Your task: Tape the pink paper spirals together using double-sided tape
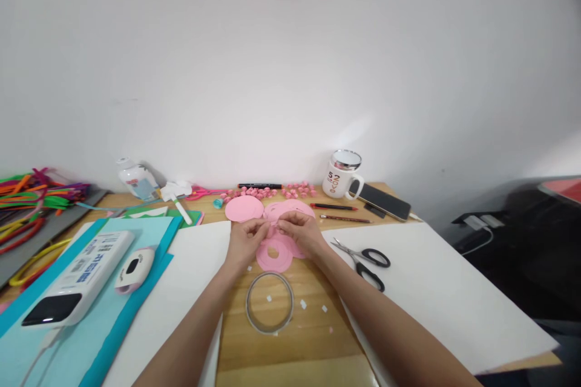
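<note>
My left hand (pixel 247 240) and my right hand (pixel 302 231) meet at the middle of the table. Thumb and fingers of both are pinched together around a small piece of pink paper (pixel 273 228), mostly hidden by the fingertips. Under and behind them lie cut pink paper pieces: a full disc (pixel 244 208) to the left, and a ring-shaped cutout (pixel 275 256) just below the hands. A roll of tape (pixel 269 303) lies flat nearer me, with small white scraps around it.
Scissors (pixel 367 261) lie on white paper at right. Behind are pencils (pixel 345 218), a mug (pixel 341 178), a phone (pixel 384 201), small pink rolls (pixel 297 190) and a black marker (pixel 260 186). A white power bank (pixel 79 278), bottle (pixel 138 180) and colourful pipe cleaners (pixel 40 193) are at left.
</note>
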`<act>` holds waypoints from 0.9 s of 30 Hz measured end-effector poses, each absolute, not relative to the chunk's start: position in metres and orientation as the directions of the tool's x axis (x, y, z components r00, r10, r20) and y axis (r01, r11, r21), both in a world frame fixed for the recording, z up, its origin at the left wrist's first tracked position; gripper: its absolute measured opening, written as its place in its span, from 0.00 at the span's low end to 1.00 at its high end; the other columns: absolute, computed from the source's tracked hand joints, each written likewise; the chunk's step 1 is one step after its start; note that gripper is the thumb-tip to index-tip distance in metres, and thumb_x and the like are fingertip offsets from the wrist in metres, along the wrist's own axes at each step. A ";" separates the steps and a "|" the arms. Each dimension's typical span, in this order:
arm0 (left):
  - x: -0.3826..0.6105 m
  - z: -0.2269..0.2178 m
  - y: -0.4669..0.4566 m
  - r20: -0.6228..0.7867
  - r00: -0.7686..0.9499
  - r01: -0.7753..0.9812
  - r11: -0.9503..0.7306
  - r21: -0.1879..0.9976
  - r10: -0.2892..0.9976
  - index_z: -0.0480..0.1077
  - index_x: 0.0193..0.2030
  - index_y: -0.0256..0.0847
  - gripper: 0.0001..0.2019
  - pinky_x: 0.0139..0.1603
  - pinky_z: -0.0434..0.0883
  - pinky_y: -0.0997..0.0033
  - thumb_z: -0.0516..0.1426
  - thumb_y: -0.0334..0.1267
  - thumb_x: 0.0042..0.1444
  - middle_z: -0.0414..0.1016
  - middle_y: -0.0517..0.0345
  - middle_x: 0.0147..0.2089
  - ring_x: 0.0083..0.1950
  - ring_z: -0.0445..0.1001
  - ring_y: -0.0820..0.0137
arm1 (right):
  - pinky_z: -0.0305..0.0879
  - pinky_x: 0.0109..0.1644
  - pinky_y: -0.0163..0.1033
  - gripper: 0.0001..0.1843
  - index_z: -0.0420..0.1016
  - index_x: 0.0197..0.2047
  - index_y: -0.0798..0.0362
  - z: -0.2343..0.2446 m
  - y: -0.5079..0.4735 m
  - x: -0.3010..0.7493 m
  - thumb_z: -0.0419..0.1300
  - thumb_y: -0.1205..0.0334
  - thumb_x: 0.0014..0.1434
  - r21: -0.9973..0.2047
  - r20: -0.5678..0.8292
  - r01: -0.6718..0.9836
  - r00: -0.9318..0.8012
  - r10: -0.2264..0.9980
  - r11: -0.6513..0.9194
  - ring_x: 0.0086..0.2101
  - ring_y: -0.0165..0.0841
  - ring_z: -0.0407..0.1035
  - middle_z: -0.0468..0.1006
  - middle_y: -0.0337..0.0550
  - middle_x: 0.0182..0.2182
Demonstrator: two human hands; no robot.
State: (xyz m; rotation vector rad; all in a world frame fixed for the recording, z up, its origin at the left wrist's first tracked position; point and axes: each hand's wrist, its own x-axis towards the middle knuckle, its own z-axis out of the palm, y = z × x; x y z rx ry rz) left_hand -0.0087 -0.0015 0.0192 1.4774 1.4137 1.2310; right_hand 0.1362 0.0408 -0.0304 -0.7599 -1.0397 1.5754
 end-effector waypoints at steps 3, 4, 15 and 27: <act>-0.008 0.019 -0.002 0.134 -0.079 0.272 -0.108 0.956 0.988 0.73 0.22 0.36 0.09 0.25 0.63 0.78 0.57 0.39 0.46 0.72 0.60 0.21 0.24 0.67 0.74 | 0.66 0.33 0.36 0.10 0.76 0.26 0.53 -0.028 0.040 0.136 0.69 0.61 0.37 -0.916 0.042 -0.398 -0.227 0.973 -0.054 0.24 0.27 0.68 0.76 0.37 0.22; -0.008 0.020 -0.002 0.129 -0.081 0.271 -0.103 0.957 0.988 0.74 0.23 0.36 0.09 0.25 0.64 0.78 0.57 0.39 0.45 0.72 0.60 0.21 0.24 0.68 0.74 | 0.66 0.34 0.36 0.10 0.76 0.26 0.52 -0.027 0.040 0.136 0.69 0.61 0.37 -0.915 0.040 -0.399 -0.226 0.973 -0.055 0.25 0.28 0.68 0.76 0.37 0.22; -0.010 0.019 -0.002 0.138 -0.080 0.253 -0.114 0.961 0.987 0.72 0.22 0.36 0.10 0.24 0.64 0.78 0.57 0.41 0.46 0.71 0.60 0.19 0.22 0.67 0.74 | 0.66 0.36 0.37 0.13 0.77 0.30 0.53 -0.030 0.041 0.135 0.69 0.59 0.38 -0.899 0.021 -0.427 -0.258 0.966 -0.094 0.27 0.29 0.70 0.78 0.40 0.27; -0.009 0.021 -0.002 0.124 -0.076 0.278 -0.099 0.956 0.989 0.72 0.23 0.36 0.10 0.24 0.63 0.78 0.56 0.41 0.47 0.71 0.60 0.19 0.22 0.68 0.74 | 0.66 0.40 0.40 0.13 0.78 0.32 0.51 -0.030 0.042 0.135 0.67 0.58 0.39 -0.925 0.036 -0.375 -0.238 0.971 -0.057 0.30 0.32 0.70 0.78 0.42 0.30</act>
